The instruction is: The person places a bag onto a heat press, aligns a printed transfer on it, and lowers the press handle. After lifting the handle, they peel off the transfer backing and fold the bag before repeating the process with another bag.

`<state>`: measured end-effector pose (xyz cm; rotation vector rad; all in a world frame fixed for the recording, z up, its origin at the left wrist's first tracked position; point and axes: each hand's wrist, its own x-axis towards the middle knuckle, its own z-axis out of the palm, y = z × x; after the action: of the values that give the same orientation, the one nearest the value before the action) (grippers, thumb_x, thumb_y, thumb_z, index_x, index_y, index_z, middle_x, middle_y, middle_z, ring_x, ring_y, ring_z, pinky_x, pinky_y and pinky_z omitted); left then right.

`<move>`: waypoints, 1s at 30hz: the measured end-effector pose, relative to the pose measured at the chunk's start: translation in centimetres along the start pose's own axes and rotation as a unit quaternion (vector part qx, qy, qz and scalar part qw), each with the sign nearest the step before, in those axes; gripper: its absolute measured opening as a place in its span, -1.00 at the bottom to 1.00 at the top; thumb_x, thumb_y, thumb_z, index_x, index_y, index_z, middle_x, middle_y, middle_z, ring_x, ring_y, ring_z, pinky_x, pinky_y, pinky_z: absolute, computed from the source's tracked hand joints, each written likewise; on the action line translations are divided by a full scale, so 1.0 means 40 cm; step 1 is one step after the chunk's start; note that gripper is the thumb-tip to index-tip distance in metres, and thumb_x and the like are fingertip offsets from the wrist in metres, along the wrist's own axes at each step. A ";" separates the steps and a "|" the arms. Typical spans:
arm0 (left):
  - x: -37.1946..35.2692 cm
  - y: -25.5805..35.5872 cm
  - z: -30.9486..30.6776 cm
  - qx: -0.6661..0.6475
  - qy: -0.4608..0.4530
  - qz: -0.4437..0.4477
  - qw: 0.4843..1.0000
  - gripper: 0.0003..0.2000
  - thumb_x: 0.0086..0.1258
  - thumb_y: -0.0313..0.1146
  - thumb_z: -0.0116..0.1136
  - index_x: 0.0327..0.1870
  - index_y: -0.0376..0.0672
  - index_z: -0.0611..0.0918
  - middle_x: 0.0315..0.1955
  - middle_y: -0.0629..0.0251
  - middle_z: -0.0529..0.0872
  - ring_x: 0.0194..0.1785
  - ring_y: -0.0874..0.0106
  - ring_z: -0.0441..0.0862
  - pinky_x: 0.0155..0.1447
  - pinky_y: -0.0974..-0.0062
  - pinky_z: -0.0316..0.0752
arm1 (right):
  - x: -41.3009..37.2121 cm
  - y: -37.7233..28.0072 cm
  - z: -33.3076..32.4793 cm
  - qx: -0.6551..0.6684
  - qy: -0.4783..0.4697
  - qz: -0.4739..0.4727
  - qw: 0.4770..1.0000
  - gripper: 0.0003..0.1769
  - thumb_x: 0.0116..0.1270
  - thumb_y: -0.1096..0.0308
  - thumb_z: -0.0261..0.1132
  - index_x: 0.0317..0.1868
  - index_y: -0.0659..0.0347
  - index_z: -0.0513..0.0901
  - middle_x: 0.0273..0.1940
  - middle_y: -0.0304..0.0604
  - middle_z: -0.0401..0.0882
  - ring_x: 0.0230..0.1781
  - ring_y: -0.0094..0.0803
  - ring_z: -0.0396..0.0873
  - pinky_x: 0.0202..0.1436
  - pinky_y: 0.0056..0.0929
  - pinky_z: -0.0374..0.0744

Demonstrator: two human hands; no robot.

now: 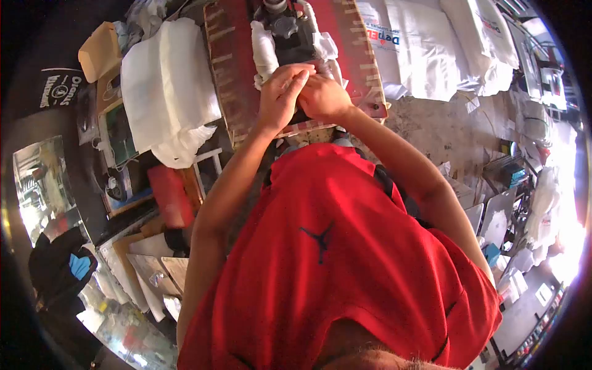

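My left hand (281, 97) and my right hand (325, 97) meet at the front edge of a red-topped table (231, 68). The left one has its fingers stretched out and its fingertips rest close over the right. My right hand is curled closed with its knuckles up; I cannot tell what its fingers hold. Just beyond both hands stands a black device (293, 48) with a dark lobed knob (285, 26). A white-wrapped arm (264, 52) flanks it on the left, and another white-wrapped arm (325, 46) on the right. Strips of tape line the table's sides.
White wrapped bundles (419, 58) lie right of the table, and a white-covered stack (169, 86) stands on the left. Nearer me on the left are a red box (171, 196) and leaning boards (154, 274). Crowded shelves (536, 185) run along the right.
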<state>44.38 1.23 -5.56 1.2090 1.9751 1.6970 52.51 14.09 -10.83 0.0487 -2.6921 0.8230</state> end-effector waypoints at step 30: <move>-0.027 0.696 -0.120 -0.209 -0.089 0.174 0.958 -0.81 0.56 -0.37 0.16 -0.20 -0.34 0.68 -0.32 0.07 0.78 -0.21 0.16 0.75 0.02 0.25 0.66 | -0.005 -0.048 -0.059 0.503 -0.019 0.226 0.834 -0.65 0.47 0.07 0.28 -0.16 0.21 0.76 -0.26 -0.12 0.77 -0.26 -0.37 0.70 -0.15 -0.30 0.62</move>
<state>53.25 -3.81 20.79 1.5372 1.2640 1.9555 53.64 13.76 -8.01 -0.3427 -1.9836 2.2981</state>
